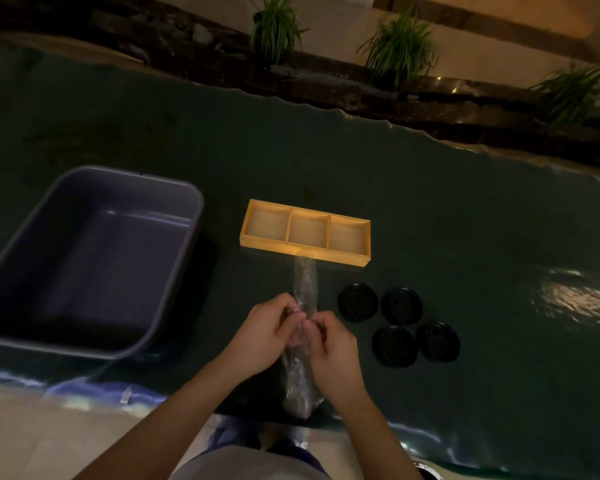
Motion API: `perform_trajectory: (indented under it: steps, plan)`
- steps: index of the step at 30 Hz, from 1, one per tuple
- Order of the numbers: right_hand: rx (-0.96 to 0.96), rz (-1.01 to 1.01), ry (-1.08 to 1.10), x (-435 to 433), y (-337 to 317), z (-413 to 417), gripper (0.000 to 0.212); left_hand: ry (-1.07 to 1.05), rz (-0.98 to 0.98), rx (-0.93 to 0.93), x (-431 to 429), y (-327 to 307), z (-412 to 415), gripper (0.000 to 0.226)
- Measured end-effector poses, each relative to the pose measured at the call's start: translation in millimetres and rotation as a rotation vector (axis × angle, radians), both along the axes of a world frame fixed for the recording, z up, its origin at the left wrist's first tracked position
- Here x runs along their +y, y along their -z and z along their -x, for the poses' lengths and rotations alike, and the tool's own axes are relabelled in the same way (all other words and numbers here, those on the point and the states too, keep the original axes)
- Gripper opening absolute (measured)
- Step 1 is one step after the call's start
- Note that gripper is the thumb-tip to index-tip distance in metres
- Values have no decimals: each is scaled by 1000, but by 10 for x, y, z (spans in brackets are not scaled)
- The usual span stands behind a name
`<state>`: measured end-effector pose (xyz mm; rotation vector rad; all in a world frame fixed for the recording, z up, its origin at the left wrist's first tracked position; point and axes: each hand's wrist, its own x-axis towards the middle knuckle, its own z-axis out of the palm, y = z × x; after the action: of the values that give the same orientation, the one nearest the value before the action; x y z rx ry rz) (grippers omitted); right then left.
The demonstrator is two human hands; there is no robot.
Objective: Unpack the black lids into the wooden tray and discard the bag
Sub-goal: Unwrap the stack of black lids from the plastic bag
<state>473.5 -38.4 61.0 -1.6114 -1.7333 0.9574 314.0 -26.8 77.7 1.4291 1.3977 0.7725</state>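
Right at the near edge of the dark table (430, 209), both hands meet over a long, clear plastic bag (305, 289): the left hand (264, 332) and the right hand (329, 344) each pinch it at its middle, fingertips nearly touching. The bag runs lengthwise, one end hanging over the table edge, the other reaching the wooden tray (350, 263). Four black lids (397, 325) lie flat in a cluster just right of the hands. Farther back, the tray's three compartments hold nothing. A grey tub (174, 271) sits left.
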Motion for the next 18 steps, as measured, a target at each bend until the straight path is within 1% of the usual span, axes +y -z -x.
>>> perform_trajectory:
  steps: [2,5,7,10,12,14,16,18]
  plan:
    - [47,-13,19,51,-41,17,17,-5,-57,31,56,-59,2,10]
    - [89,-7,34,106,-68,23,15,-43,-84,-7,82,-53,26,5]
    - [109,44,83,120,-38,-4,15,-119,-45,-45,71,2,71,8]
    - [174,156,260,104,21,-152,15,-306,2,-82,65,92,192,14]
    - [80,88,341,71,50,-320,13,-413,-46,-30,65,127,309,14]
    - [-40,-14,364,32,53,-474,11,-457,-107,65,45,121,427,6]
    - [-79,-52,346,-12,23,-565,9,-455,-141,125,3,80,515,5]
    - [-85,-63,286,-60,-12,-603,8,-386,-162,177,-44,16,562,5]
